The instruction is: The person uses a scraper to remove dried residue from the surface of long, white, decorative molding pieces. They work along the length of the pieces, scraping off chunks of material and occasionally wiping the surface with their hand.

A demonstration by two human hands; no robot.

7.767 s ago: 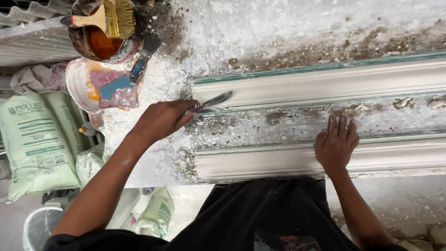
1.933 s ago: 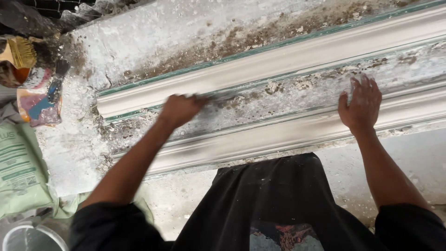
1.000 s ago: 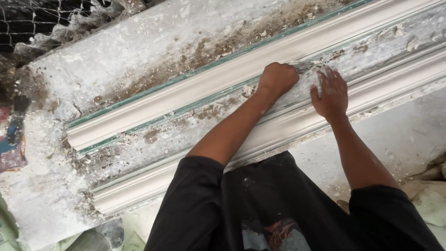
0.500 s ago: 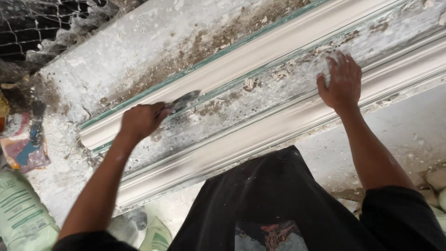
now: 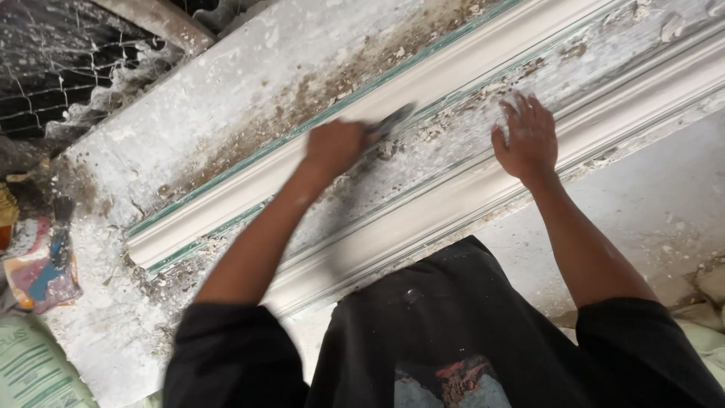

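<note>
From the head camera I see my left hand clenched around the handle of a scraper, its blurred blade pointing up and to the right onto the crusted channel of the long white plaster moulding. My right hand lies flat with fingers spread on the same channel, well apart from my left. Far left of my left hand sit a paint-smeared rag and a green sack.

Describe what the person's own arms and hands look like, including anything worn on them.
Both arms are bare from the short black sleeves down. The left hand and right hand wear no gloves; no rings or watch are visible. White dust marks the black shirt.
</note>
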